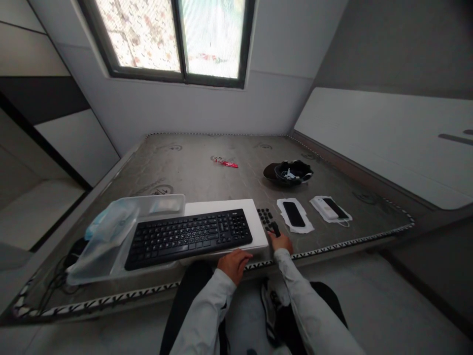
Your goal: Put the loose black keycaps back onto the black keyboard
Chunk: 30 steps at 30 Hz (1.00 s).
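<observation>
A black keyboard [190, 234] lies tilted slightly across a white box [221, 207] and a clear plastic tray [170, 199]. My left hand [232, 265] is at the box's near edge, below the keyboard's right end, its fingers curled together and nothing visible in them. Right of the box, my right hand [281, 242] is closed on a small black piece [275, 229], too small to name surely. Several loose black keycaps [264, 216] lie on the mattress just beyond that hand.
On the mattress [199, 182] a phone [294, 214] rests on white paper, with a white device [330, 209] and another dark phone-like thing [338, 208] to its right. Farther back are a dark cap [272, 171] and a red wrapper [226, 162]. Black cable [55, 283] lies left.
</observation>
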Each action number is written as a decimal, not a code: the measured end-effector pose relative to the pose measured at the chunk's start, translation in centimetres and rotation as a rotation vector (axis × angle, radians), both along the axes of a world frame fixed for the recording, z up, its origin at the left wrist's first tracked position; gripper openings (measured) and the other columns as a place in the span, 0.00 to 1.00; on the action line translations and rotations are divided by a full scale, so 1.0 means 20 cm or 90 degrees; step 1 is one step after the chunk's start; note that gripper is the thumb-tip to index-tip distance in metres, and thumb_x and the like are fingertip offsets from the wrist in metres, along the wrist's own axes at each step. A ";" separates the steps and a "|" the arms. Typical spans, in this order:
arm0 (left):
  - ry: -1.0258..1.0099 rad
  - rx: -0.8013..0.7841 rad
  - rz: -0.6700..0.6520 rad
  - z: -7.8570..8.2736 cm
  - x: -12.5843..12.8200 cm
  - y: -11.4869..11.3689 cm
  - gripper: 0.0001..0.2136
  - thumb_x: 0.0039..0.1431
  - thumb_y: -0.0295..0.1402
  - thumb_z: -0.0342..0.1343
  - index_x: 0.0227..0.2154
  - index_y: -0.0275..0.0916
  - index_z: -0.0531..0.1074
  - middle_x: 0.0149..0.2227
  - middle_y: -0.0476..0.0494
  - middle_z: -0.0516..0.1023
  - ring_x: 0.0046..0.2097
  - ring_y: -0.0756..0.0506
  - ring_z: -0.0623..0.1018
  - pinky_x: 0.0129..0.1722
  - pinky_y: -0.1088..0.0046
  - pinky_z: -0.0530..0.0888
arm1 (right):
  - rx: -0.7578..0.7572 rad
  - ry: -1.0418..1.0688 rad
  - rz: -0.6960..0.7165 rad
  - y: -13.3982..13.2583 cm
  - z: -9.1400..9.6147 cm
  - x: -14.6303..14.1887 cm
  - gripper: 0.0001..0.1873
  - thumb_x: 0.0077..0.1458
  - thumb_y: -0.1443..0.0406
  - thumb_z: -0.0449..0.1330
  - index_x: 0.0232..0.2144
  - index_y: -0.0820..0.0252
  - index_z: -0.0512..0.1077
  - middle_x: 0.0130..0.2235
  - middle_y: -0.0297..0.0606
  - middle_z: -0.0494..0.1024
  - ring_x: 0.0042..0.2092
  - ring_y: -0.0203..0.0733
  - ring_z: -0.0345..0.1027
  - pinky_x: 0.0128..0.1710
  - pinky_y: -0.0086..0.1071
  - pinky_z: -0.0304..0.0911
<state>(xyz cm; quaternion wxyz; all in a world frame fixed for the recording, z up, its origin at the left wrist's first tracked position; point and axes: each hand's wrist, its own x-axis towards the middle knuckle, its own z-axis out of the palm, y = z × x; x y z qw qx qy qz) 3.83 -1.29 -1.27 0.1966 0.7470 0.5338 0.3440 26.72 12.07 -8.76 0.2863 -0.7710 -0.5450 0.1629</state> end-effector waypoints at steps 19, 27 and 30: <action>-0.003 -0.055 -0.015 -0.04 0.00 0.01 0.11 0.60 0.29 0.48 0.41 0.46 0.74 0.41 0.50 0.78 0.43 0.48 0.77 0.44 0.73 0.74 | -0.167 -0.049 -0.086 0.06 -0.02 -0.12 0.24 0.52 0.47 0.54 0.46 0.50 0.75 0.41 0.47 0.78 0.43 0.52 0.72 0.37 0.36 0.64; 0.009 -0.081 -0.023 -0.03 0.00 0.01 0.12 0.60 0.30 0.48 0.41 0.48 0.74 0.42 0.51 0.78 0.44 0.48 0.77 0.45 0.72 0.74 | -0.214 -0.069 -0.051 0.06 -0.01 -0.10 0.24 0.52 0.48 0.53 0.46 0.49 0.74 0.44 0.45 0.77 0.45 0.51 0.72 0.39 0.37 0.64; 0.008 -0.083 -0.021 -0.03 0.01 0.01 0.12 0.60 0.29 0.49 0.41 0.48 0.74 0.42 0.52 0.78 0.44 0.48 0.77 0.45 0.72 0.73 | -0.221 -0.071 -0.044 0.05 -0.02 -0.10 0.27 0.52 0.46 0.52 0.47 0.51 0.74 0.43 0.47 0.77 0.44 0.52 0.72 0.39 0.38 0.64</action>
